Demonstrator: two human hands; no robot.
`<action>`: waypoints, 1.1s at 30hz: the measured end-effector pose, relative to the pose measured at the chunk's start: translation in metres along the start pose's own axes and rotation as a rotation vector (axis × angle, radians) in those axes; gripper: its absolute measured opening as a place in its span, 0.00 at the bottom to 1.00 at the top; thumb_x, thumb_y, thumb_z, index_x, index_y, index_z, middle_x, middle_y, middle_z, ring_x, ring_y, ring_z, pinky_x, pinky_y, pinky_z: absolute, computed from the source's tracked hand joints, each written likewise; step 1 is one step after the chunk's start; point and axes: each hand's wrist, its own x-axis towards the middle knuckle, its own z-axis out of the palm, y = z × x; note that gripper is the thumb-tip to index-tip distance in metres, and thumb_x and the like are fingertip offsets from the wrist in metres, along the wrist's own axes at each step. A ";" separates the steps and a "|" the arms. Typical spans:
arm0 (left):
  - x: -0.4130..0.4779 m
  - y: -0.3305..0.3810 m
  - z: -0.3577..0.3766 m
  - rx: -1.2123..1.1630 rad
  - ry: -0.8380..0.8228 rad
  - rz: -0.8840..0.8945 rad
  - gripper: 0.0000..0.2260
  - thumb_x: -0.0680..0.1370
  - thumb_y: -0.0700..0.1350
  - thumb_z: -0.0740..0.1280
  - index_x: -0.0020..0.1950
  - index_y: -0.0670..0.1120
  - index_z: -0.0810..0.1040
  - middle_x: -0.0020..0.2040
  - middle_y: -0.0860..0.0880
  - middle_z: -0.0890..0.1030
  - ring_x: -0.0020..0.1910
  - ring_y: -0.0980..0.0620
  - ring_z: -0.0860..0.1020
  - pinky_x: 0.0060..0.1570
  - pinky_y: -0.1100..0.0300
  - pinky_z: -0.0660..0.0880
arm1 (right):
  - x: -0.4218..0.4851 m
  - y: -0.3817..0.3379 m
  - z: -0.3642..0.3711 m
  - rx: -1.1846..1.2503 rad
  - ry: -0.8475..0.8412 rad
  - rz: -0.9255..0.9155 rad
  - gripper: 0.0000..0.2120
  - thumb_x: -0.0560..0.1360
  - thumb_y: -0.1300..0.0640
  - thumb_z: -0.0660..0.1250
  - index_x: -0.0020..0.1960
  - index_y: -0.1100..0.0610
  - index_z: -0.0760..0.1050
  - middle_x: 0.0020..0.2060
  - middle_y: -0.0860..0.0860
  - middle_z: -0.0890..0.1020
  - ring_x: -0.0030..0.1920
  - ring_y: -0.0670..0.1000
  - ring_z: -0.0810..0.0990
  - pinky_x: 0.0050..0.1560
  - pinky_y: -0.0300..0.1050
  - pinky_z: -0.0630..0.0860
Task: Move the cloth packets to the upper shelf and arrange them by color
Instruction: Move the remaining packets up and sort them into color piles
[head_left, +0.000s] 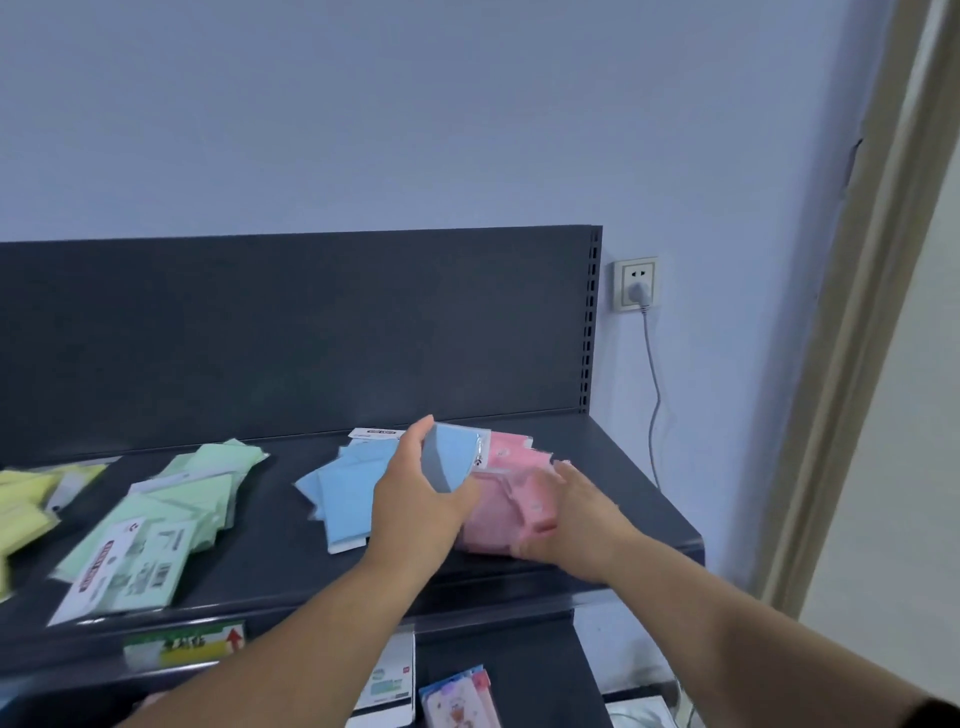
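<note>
Upper shelf (280, 545), packets sorted in colour piles; both hands at right end.
Left to right: yellow pile (26, 504), green pile (171, 509), blue pile (348, 493), pink pile (511, 457). Left hand (415, 504) grips one blue packet (452, 462), tilted up between blue and pink piles. Right hand (582, 509) clasps pink pile's right side; blurred. Plugged wall socket (636, 283) far right.

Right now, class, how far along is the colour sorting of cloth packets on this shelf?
Done: yellow pile, pale green pile, light blue pile and pink pile of wrapped cloth packets lie on the dark upper shelf. In hand: left hand grips one light blue packet; right hand touches the pink pile. Left: setting that packet down, straightening piles.
</note>
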 end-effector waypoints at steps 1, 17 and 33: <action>0.000 0.000 -0.002 0.005 0.007 -0.008 0.33 0.70 0.44 0.72 0.72 0.56 0.64 0.61 0.63 0.70 0.58 0.61 0.68 0.53 0.68 0.64 | 0.000 0.001 0.002 0.011 -0.004 0.003 0.39 0.68 0.45 0.73 0.73 0.53 0.60 0.66 0.49 0.66 0.63 0.53 0.71 0.60 0.45 0.72; -0.015 -0.018 -0.052 0.149 0.037 -0.082 0.33 0.70 0.45 0.73 0.71 0.58 0.64 0.59 0.56 0.75 0.54 0.56 0.74 0.37 0.75 0.68 | 0.017 -0.042 0.020 0.089 0.266 -0.140 0.19 0.77 0.40 0.61 0.65 0.45 0.74 0.65 0.44 0.76 0.64 0.49 0.74 0.64 0.39 0.68; -0.036 -0.038 -0.106 0.436 0.017 0.057 0.34 0.71 0.47 0.74 0.74 0.53 0.63 0.71 0.56 0.64 0.58 0.68 0.62 0.52 0.83 0.54 | 0.018 -0.102 0.054 0.133 -0.043 -0.134 0.23 0.78 0.59 0.62 0.73 0.52 0.67 0.67 0.51 0.75 0.63 0.53 0.76 0.60 0.40 0.70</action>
